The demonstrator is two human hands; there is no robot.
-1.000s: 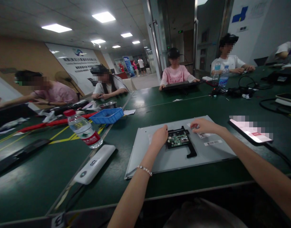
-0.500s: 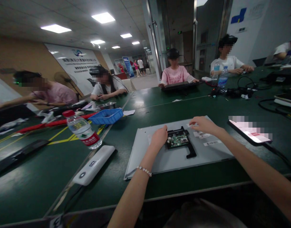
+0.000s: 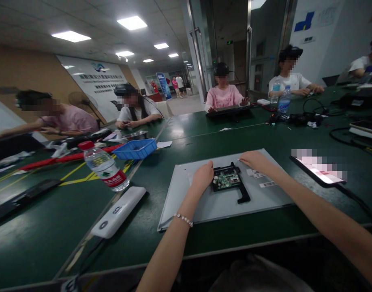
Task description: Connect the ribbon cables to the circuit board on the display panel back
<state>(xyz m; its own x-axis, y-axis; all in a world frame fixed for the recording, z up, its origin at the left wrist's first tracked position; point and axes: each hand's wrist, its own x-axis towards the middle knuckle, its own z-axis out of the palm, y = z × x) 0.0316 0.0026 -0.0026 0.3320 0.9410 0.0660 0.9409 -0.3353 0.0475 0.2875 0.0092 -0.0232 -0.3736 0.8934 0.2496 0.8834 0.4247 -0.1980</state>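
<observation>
A flat grey panel point(image 3: 186, 194) lies on the table in front of me. On it sits a black bracket frame point(image 3: 243, 194) holding a green circuit board point(image 3: 225, 181). My left hand point(image 3: 203, 175) is closed at the bracket's left edge, its fingertips partly hidden behind the hand. Over the panel's far right part, my right hand point(image 3: 254, 159) has its fingers pressed together, tips down near the panel and just right of the bracket's far corner. Whatever those fingers pinch is too small to make out. White labels point(image 3: 267, 184) are stuck on the panel below the right hand.
Left of the panel are a white power bank point(image 3: 120, 213) with a cable, a water bottle point(image 3: 105, 166) and a blue tray point(image 3: 135, 149). A lit phone point(image 3: 318, 168) lies to the right. Several people sit around the green table point(image 3: 198, 138).
My right hand has lowered slightly towards the panel, and its fingers have come together. My left hand keeps its place at the bracket. The panel and board look unmoved.
</observation>
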